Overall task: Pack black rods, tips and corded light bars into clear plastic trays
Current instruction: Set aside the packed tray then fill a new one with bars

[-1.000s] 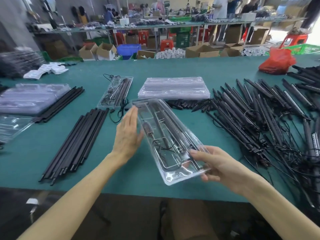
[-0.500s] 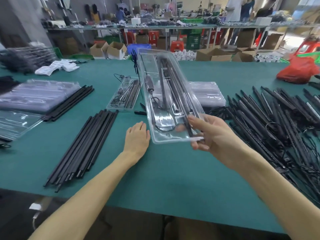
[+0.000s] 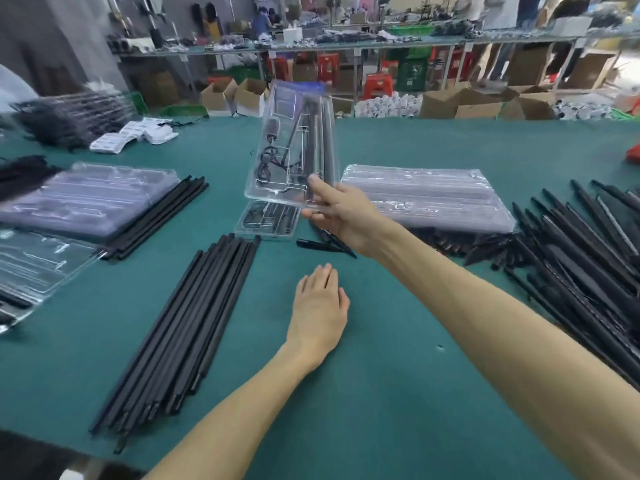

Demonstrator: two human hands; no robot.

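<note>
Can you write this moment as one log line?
right grip: holds filled tray aloft | left grip: flat on table | second tray: on table

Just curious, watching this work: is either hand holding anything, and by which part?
The right hand grips a packed tray by its near right corner, thumb on top, raised in the air. The left hand holds nothing.

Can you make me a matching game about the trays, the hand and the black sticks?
1 packed tray
2 left hand
3 black rods
4 pile of empty trays

A palm down, holding nothing
B lying just behind the right hand
C held up by the right hand
D bundled just left of the left hand

Pairs: 1-C, 2-A, 3-D, 4-B
</note>
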